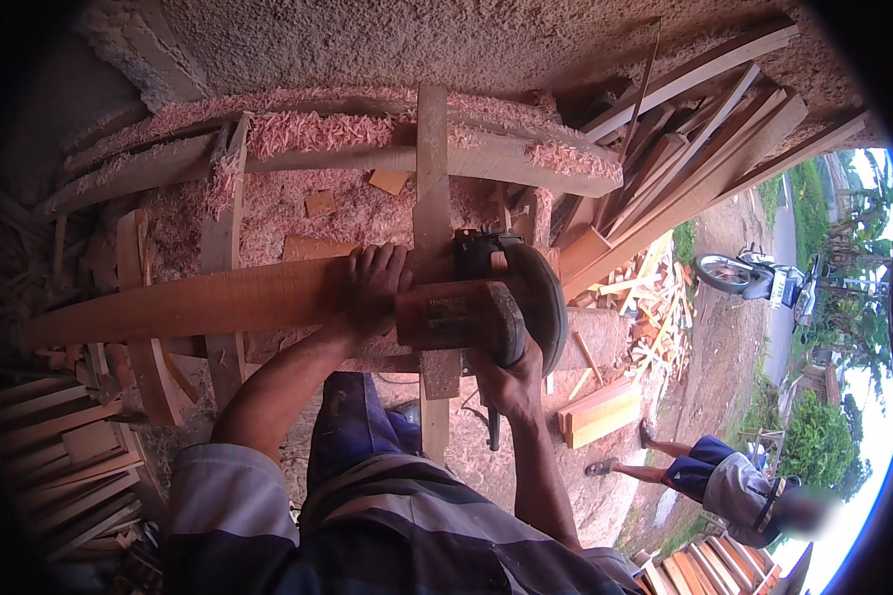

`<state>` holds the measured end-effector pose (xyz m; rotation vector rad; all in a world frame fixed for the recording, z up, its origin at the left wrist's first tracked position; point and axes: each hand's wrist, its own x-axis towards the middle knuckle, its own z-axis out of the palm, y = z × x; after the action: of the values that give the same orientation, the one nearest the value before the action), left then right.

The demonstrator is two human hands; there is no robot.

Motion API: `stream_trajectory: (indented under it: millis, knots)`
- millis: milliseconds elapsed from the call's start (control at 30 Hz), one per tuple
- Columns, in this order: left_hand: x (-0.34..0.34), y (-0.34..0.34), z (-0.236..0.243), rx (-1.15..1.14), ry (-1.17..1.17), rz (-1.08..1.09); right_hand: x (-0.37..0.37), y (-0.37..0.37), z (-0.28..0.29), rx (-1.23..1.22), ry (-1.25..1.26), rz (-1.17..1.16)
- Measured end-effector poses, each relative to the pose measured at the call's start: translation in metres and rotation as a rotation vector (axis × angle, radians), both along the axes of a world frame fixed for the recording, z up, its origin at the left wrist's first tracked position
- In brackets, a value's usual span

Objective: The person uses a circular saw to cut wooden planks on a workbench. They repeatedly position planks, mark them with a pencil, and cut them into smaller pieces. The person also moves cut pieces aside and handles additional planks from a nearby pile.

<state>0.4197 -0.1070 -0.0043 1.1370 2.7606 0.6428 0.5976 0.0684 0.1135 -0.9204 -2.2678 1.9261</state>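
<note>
My left hand (372, 288) has its fingers curled over the upper edge of a long reddish wooden board (189, 302) that stretches leftward. My right hand (506, 372) grips the rear of a dark and red circular power saw (456, 317), partly hidden under its body. The saw sits at the board's right end, over a pale vertical timber (432, 159) of the rough wooden trestle (337, 159). Pink shavings coat the trestle's rails and lie beneath it. The blade is hidden.
Planks lean at upper right (685, 169); stacked offcuts (64, 446) lie at lower left. Short boards (600, 412) and scraps lie on the ground to the right. A motorcycle (764, 283) stands by the road, and another person (714, 476) is outside at lower right.
</note>
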Motion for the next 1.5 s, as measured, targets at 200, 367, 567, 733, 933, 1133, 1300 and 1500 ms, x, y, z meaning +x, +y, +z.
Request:
stream_trajectory:
  millis: [200, 367, 567, 733, 933, 1133, 1300, 1500]
  knots:
    - [-0.001, -0.004, 0.011, 0.068, 0.15, -0.057, -0.017, 0.004, 0.002, -0.081, 0.071, 0.006]
    - [-0.003, -0.004, 0.018, 0.005, 0.11, -0.068, -0.031, 0.005, 0.003, -0.105, 0.122, -0.011]
    - [-0.003, -0.002, 0.019, -0.038, 0.107, -0.067, -0.052, 0.013, 0.009, -0.071, 0.083, 0.004]
    - [-0.005, -0.002, 0.014, -0.027, 0.085, -0.064, -0.1, 0.028, 0.012, 0.041, 0.093, 0.014]
    - [-0.004, 0.001, 0.006, -0.022, 0.091, 0.003, -0.129, 0.052, 0.046, -0.05, 0.416, -0.183]
    - [-0.001, -0.001, -0.01, -0.025, 0.149, 0.0, -0.01, 0.058, 0.111, 0.075, 0.639, -0.499]
    - [-0.002, -0.002, -0.019, -0.087, 0.168, -0.001, 0.128, 0.035, 0.109, -0.046, 0.57, -0.74]
    - [-0.004, 0.0, -0.022, -0.159, 0.141, 0.03, 0.277, 0.019, 0.039, -0.068, 0.317, -0.955]
